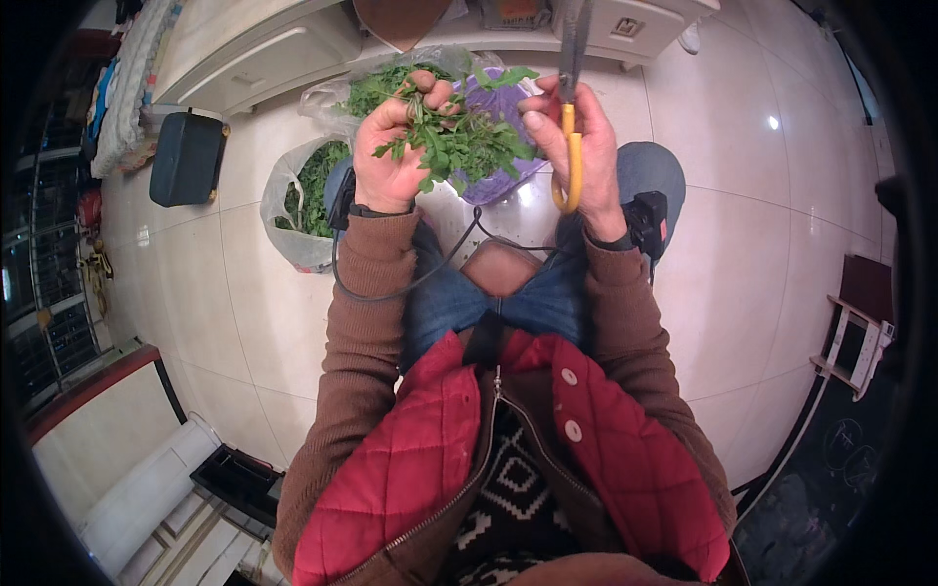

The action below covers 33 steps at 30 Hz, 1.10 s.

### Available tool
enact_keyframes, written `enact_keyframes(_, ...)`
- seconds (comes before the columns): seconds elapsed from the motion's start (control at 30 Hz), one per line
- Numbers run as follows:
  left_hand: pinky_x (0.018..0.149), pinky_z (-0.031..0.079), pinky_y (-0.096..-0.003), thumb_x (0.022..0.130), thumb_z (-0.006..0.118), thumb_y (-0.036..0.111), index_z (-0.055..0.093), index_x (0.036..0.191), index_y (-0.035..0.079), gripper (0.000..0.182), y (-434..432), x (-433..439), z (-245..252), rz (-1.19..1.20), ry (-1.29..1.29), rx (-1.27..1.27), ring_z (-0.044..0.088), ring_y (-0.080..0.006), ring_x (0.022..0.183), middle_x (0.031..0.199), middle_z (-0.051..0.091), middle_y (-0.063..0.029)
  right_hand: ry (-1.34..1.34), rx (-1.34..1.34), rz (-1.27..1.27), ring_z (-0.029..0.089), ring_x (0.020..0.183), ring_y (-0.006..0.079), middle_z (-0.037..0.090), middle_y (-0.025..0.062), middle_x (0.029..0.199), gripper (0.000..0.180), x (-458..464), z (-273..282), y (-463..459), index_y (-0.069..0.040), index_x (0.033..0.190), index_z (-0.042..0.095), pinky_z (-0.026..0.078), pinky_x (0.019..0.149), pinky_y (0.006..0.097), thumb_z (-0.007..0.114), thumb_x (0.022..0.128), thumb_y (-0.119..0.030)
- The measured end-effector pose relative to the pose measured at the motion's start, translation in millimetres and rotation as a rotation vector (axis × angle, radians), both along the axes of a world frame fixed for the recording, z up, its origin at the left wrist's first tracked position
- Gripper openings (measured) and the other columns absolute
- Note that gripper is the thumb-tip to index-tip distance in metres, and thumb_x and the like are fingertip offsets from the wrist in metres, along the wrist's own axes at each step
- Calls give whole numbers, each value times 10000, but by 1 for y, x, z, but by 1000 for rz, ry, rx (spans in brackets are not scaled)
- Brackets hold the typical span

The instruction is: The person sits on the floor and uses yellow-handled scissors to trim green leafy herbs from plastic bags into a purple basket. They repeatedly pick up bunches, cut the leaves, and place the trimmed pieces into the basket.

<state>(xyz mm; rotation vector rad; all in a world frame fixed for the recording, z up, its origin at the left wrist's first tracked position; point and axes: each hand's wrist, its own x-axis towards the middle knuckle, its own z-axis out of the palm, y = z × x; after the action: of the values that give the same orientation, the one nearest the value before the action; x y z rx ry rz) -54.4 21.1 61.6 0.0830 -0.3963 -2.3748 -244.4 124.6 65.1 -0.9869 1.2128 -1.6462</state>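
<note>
My left hand (386, 139) grips a bunch of leafy green stems (469, 143), its leaves spreading to the right. In my right hand (597, 161) is a pair of scissors with yellow handles (574, 165); the metal blades point away from me, to the right of the leaves. A purple plastic basin (491, 192) stands on the floor below the bunch, partly covered by it. Behind my left hand lies a clear plastic bag (320, 102) with more greens. Another plastic bag of greens (316, 183) stands open left of my left wrist.
A pale cabinet (256, 69) runs along the far side. To the left on the tiled floor is a dark bin-like box (187, 159). A black cable (388, 297) hangs between my wrists. Part of a brown seat (500, 269) shows between my legs.
</note>
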Motion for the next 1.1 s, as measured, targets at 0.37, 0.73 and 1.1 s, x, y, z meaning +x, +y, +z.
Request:
enact_keyframes(0.37, 1025, 456, -426, 931, 633, 178, 574, 1079, 42, 210, 21, -19, 15, 216, -306, -57, 588, -277, 1122, 1125, 622, -132, -1, -29, -49, 590, 859, 74, 607, 14, 996, 426, 23, 8, -1, -49, 1220, 523, 521, 747, 229, 730, 853, 7)
enact_keyframes(0.73, 734, 560, -237, 885, 681, -15, 564, 1113, 66, 269, 31, -19, 12, 243, -591, -201, 673, -117, 892, 1027, 681, -58, -56, -71, -169, 587, 815, 66, 629, 28, 939, 380, 16, 13, 1, -41, 1192, 496, 506, 724, 211, 679, 866, 29)
enact_keyframes(1.1, 818, 606, -337, 917, 593, -53, 560, 1245, 45, 343, 16, 7, -10, 346, -535, -49, 684, -205, 981, 1115, 669, -103, 769, 18, -147, 603, 892, 251, 627, 118, 999, 519, -6, -3, 39, -24, 1167, 583, 499, 785, 355, 832, 743, -188)
